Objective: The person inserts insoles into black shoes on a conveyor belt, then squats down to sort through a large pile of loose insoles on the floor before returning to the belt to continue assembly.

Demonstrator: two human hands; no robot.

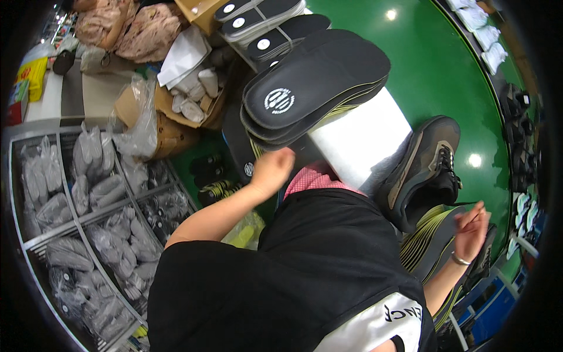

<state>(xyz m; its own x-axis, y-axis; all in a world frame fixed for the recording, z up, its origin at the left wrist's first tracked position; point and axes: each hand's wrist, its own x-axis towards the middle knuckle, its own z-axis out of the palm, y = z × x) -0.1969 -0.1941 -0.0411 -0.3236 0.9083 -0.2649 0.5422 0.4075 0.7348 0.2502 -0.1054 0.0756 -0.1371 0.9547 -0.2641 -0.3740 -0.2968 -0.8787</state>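
My left hand (pixel 274 172) is closed, its fingers curled at the near edge of a stack of black insoles (pixel 316 76). Whether an insole edge is between those fingers is hidden. The top insole bears a round white print, and greenish-yellow edges show beneath it. On the right, my right hand (pixel 471 232) is raised with fingers partly stretched and nothing visible in it. Below it stands a second stack of grey insoles (pixel 433 237) with yellow-green edges. A brown and black shoe (pixel 425 167) lies just left of that hand, its laces facing right.
A bright white box or block (pixel 366 138) sits under the insole stack. Bundled insoles (pixel 267 23) lie at the back. Left are an open carton (pixel 176 126) and a metal rack (pixel 82 220) of plastic-wrapped grey items. A person in patterned clothing (pixel 149 32) is behind. Shoes (pixel 519 138) line the right.
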